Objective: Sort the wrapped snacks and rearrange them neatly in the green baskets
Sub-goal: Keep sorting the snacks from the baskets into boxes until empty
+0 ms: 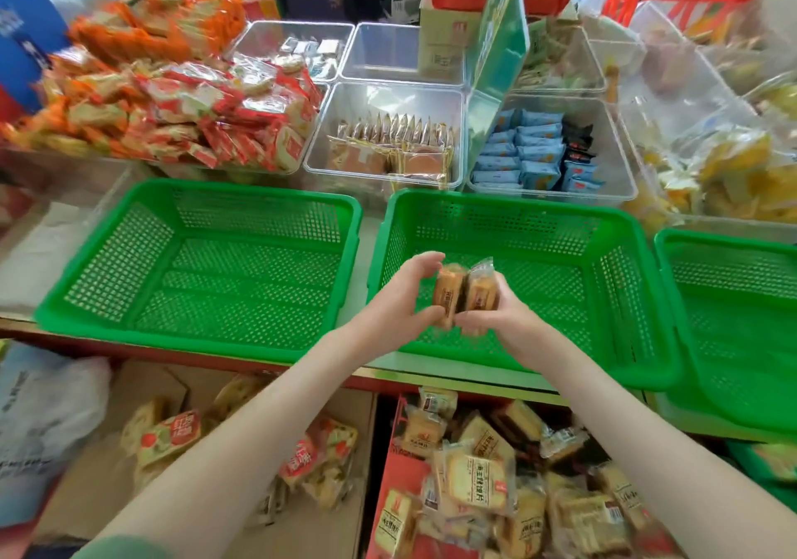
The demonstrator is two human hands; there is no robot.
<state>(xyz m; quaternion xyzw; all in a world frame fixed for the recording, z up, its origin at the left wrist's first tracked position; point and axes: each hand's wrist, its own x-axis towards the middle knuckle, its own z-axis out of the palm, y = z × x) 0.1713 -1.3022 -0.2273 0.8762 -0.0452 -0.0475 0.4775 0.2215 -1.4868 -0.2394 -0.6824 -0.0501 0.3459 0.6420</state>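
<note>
Left hand (399, 302) and right hand (502, 321) meet over the near-left part of the middle green basket (530, 207). I see each one curled round a wrapped snack. The left snack (448, 295) and the right snack (481, 289) stand on edge, pressed side by side. Their long axes run near to far, tipped upward, and the right one's crimped end points far. A second green basket (194, 192) sits just left on the counter (453, 371), and a third green basket (733, 241) sits at the right. Near me, below the counter, a red box (394, 450) holds similar tan packs, with a cardboard box (142, 379) to its left. Clear bins (384, 92) line the far side.
</note>
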